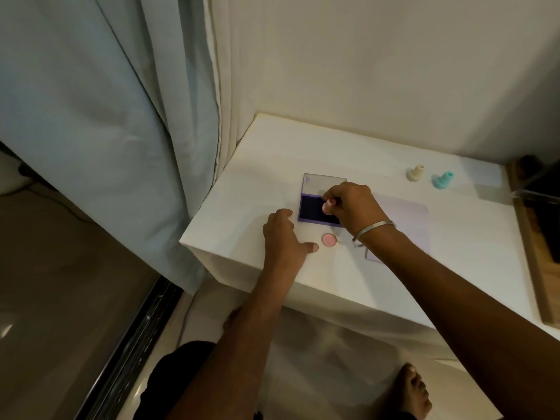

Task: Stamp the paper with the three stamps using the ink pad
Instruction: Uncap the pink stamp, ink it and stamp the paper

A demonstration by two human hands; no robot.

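Observation:
An open ink pad [312, 209] with a dark purple surface lies on the white table [242, 213], its clear lid [321, 183] folded back. My right hand [351, 204] pinches a small pink stamp [328, 206] down on the pad's right part. Beside the pad's left edge my left hand [283, 234] rests on the table, thumb spread and fingertips near the pad, holding nothing. A pale lilac paper [406, 216] lies right of the pad, partly under my right forearm. A yellow stamp [415, 173] and a teal stamp [443, 180] stand upright at the back right.
A round pink cap [329, 240] lies on the table in front of the pad, between my hands. A grey curtain [106, 131] hangs left of the table, a wall runs behind it, and a wooden edge [533, 253] borders it on the right.

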